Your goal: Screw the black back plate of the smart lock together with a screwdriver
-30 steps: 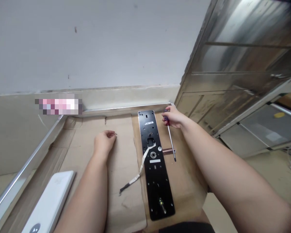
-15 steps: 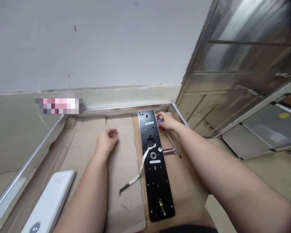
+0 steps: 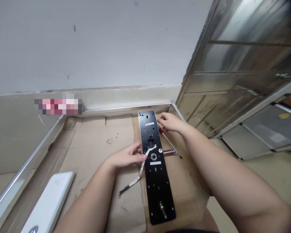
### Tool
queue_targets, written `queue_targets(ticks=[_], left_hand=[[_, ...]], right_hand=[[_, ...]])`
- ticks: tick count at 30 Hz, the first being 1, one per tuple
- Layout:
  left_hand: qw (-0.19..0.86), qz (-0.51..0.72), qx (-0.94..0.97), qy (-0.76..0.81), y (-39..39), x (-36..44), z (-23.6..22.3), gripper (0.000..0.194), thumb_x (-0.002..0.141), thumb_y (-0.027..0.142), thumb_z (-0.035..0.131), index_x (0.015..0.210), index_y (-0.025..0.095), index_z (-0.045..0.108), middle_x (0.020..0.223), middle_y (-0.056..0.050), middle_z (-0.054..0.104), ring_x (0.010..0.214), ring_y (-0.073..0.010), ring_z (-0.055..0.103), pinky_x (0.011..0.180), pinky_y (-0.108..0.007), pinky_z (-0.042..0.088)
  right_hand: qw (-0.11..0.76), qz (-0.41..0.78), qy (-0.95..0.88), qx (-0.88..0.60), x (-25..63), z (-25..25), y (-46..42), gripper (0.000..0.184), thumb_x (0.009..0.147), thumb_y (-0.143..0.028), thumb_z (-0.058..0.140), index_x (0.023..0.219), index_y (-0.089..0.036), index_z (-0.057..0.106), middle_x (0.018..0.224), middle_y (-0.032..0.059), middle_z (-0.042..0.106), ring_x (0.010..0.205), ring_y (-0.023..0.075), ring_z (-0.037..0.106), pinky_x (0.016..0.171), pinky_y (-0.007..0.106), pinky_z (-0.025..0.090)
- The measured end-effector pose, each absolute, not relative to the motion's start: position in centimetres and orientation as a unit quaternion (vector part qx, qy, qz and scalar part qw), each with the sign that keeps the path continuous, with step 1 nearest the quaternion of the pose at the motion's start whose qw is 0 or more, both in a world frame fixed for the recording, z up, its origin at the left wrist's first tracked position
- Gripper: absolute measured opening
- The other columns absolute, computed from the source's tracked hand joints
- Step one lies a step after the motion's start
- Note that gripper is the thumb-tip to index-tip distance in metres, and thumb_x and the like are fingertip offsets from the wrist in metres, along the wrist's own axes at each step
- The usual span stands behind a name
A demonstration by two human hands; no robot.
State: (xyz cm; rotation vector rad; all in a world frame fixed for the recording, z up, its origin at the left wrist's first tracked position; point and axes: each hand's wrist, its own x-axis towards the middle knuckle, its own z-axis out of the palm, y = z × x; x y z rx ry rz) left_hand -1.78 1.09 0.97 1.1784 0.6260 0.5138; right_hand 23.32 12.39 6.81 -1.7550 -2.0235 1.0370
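Head view: left hand (image 3: 128,156) grips the black panel (image 3: 158,184); right hand (image 3: 170,122), grip unclear, curls by a screwdriver (image 3: 169,142)

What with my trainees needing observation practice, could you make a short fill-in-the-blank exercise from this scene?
The left hand is at the edge of the long panel, which is mostly ____ in colour.
The screwdriver, near the right hand, is on the panel's ____ side.
The white casing is on the panel's ____ side.
The cable from the panel is mostly ____, with a dark end.

Missing words: black; right; left; white.
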Motion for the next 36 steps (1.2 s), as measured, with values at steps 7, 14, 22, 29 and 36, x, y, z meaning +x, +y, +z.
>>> queue_targets(ticks=[7, 14, 22, 29, 36], left_hand=[[0.749, 0.268, 0.513, 0.321, 0.8, -0.2, 0.5, 0.049, 0.084, 0.037, 0.078, 0.123, 0.016, 0.056, 0.105, -0.012, 0.068, 0.081, -0.0206, 0.069, 0.065, -0.029, 0.055], [0.739, 0.334, 0.492, 0.317, 1.2, 0.0, 0.1, 0.049, 0.081, 0.032, 0.081, 0.124, 0.017, 0.061, 0.109, -0.012, 0.070, 0.095, -0.0228, 0.070, 0.084, -0.035, 0.053], [0.682, 0.475, 0.403, 0.383, 1.4, 0.2, -0.9, 0.064, 0.079, 0.027, 0.083, 0.136, 0.023, 0.053, 0.096, -0.005, 0.066, 0.086, -0.0178, 0.068, 0.083, -0.033, 0.050], [0.623, 0.470, 0.463, 0.420, 1.2, 0.1, 0.6, 0.071, 0.087, 0.031, 0.075, 0.148, 0.030, 0.038, 0.093, 0.000, 0.058, 0.085, -0.0130, 0.059, 0.084, -0.028, 0.046], [0.558, 0.391, 0.581, 0.444, 0.7, -0.4, 1.7, 0.089, 0.086, 0.036, 0.074, 0.156, 0.031, 0.019, 0.112, -0.007, 0.056, 0.081, -0.0147, 0.058, 0.078, -0.032, 0.049]], right_hand=[[0.105, 0.509, -0.644, -0.561, 22.4, 8.1, 10.7, 0.020, 0.099, -0.033, 0.036, 0.095, -0.021, 0.050, 0.076, 0.0039, 0.063, 0.056, 0.0153, 0.064, 0.047, 0.027, 0.053], [0.170, 0.604, -0.588, -0.511, 22.8, 7.6, 10.5, 0.043, 0.090, -0.045, 0.063, 0.124, -0.024, 0.046, 0.084, 0.0041, 0.067, 0.061, 0.0164, 0.066, 0.054, 0.031, 0.060], [0.269, 0.574, -0.585, -0.506, 21.8, 5.7, 11.4, 0.044, 0.094, -0.029, 0.059, 0.130, -0.023, 0.036, 0.070, -0.0017, 0.064, 0.052, 0.0117, 0.059, 0.046, 0.021, 0.045], [0.321, 0.463, -0.642, -0.520, 21.6, 5.8, 11.6, 0.035, 0.089, -0.025, 0.062, 0.120, -0.024, 0.045, 0.096, 0.0021, 0.058, 0.063, 0.0110, 0.057, 0.057, 0.026, 0.048], [0.211, 0.220, -0.886, -0.349, 21.4, 7.7, 10.0, 0.039, 0.083, -0.038, 0.075, 0.116, -0.021, 0.067, 0.092, 0.0034, 0.060, 0.085, 0.0172, 0.057, 0.078, 0.032, 0.047]])
